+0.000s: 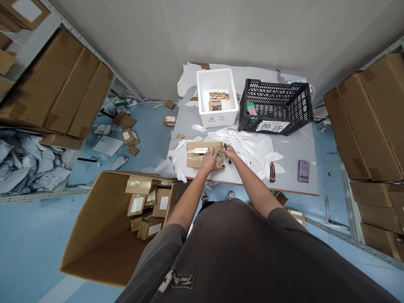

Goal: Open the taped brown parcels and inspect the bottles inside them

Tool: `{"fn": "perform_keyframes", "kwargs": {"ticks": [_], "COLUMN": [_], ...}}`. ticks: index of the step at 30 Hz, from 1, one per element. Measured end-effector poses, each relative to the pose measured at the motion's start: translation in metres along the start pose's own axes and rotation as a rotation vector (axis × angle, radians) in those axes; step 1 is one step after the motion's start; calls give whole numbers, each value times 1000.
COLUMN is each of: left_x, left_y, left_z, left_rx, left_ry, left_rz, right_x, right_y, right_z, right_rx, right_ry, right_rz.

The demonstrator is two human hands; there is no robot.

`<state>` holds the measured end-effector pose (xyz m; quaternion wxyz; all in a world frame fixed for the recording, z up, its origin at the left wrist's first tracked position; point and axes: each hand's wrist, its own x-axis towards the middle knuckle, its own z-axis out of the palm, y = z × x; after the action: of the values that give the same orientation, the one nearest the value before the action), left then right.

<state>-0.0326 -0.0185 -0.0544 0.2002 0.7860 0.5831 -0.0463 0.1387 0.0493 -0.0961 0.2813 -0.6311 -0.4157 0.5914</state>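
A taped cardboard box [194,159] lies on the paper-strewn table in front of me. My left hand [209,160] rests on its top with the fingers spread. At the box's right end, my right hand [229,153] is closed around a yellow-and-black box cutter [226,147]. Whether its blade touches the cardboard is too small to tell. Clear tape and a white label strip [200,150] run along the box top. Torn white paper [249,147] lies to the right of and behind the box.
Behind stand a white foam box [218,119] holding small packages and a black plastic crate [277,113]. A red-and-black hand tool [272,172] and a blurred purple rectangle [303,171] lie right. A large open carton [97,223] with several parcels stands left. Loaded shelves flank both sides.
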Motion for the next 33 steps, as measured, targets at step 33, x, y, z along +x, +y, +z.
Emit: {"fn": "perform_keyframes", "kwargs": {"ticks": [33], "left_x": [5], "left_y": [-14], "left_z": [21], "left_rx": [-122], "left_ry": [25], "left_rz": [84], "right_x": [-11], "right_y": [-48], "right_z": [-48], "right_rx": [-883], "right_ry": [-391], "right_rz": [-195]}}
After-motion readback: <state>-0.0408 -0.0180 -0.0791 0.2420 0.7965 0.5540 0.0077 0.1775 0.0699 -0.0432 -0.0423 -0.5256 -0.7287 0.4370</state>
